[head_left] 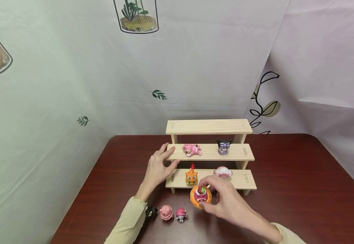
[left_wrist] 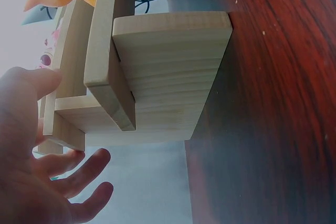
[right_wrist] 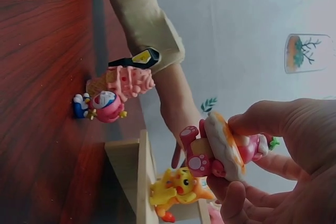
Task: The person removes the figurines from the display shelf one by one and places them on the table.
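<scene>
Orange-rimmed figurine [head_left: 200, 196] in the pinching fingers of the right hand [head_left: 225, 200], just in front of the wooden shelf [head_left: 209, 126]. Probably light, stiff, smooth; best held by the rim. With the left hand [head_left: 158, 166], gripping the shelf's left end.

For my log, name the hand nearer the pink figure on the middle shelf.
Left: left hand holding the shelf beside the pink figure; right hand lower, in front.
</scene>
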`<move>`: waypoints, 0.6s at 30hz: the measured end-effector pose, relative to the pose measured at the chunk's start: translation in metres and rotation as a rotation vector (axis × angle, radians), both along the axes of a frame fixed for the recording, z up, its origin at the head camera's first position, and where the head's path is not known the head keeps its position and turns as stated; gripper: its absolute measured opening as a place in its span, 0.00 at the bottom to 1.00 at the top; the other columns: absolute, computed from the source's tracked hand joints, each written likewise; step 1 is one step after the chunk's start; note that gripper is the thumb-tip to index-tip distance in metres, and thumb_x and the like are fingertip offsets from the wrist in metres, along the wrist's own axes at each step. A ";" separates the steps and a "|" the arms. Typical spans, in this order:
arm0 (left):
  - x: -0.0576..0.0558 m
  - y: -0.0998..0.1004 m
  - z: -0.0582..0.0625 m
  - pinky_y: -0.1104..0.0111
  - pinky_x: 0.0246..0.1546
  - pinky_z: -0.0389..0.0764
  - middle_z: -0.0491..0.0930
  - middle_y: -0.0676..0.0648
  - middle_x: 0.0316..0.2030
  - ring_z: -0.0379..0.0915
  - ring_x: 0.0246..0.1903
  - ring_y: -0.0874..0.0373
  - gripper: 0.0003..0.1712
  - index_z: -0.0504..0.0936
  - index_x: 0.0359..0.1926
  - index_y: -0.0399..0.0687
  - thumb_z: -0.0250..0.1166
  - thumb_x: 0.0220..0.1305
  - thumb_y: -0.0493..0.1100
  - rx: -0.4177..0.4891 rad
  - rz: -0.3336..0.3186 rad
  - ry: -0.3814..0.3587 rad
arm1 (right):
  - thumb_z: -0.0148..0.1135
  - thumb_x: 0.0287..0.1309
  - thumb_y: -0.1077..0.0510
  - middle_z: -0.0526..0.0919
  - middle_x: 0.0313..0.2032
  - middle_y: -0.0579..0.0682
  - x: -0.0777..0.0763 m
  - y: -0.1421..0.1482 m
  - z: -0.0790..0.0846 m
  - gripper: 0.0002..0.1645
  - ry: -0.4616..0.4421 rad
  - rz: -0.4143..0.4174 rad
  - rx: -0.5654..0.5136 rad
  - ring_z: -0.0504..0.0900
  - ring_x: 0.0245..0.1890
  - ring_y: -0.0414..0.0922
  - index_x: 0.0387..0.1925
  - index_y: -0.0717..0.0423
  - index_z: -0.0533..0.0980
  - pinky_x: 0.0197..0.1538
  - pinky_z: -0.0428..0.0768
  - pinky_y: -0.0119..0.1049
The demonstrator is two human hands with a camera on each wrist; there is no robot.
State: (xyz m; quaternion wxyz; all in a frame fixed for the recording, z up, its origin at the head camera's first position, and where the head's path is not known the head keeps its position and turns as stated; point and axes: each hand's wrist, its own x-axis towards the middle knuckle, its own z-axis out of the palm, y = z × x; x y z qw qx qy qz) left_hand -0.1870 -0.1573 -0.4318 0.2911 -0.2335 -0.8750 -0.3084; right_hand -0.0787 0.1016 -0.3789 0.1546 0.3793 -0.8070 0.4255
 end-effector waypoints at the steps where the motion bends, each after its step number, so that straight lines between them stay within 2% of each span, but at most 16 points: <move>1: 0.000 0.000 0.000 0.39 0.47 0.75 0.76 0.34 0.60 0.79 0.44 0.37 0.28 0.84 0.57 0.41 0.74 0.58 0.49 0.001 0.000 -0.001 | 0.78 0.37 0.68 0.80 0.39 0.36 0.000 0.000 -0.001 0.29 -0.002 -0.001 -0.002 0.77 0.32 0.33 0.42 0.47 0.77 0.32 0.76 0.30; 8: 0.000 0.000 0.000 0.39 0.47 0.75 0.76 0.34 0.60 0.79 0.47 0.35 0.28 0.84 0.57 0.42 0.74 0.58 0.49 0.001 0.004 -0.007 | 0.78 0.37 0.68 0.78 0.38 0.35 0.003 0.000 -0.010 0.29 -0.028 -0.022 0.001 0.76 0.33 0.34 0.42 0.46 0.77 0.32 0.76 0.31; 12: 0.000 0.000 0.000 0.39 0.47 0.75 0.76 0.34 0.60 0.79 0.47 0.35 0.28 0.84 0.57 0.41 0.74 0.58 0.48 0.001 0.003 -0.005 | 0.78 0.36 0.68 0.78 0.38 0.35 0.004 0.000 -0.017 0.29 -0.027 -0.022 0.005 0.76 0.35 0.34 0.42 0.46 0.77 0.36 0.76 0.29; 18: 0.000 0.001 0.001 0.39 0.47 0.75 0.76 0.34 0.60 0.79 0.47 0.35 0.28 0.84 0.57 0.41 0.74 0.58 0.48 0.000 0.004 -0.005 | 0.78 0.36 0.68 0.78 0.38 0.36 0.005 -0.001 -0.024 0.29 -0.036 -0.023 0.009 0.77 0.36 0.34 0.41 0.46 0.77 0.38 0.79 0.33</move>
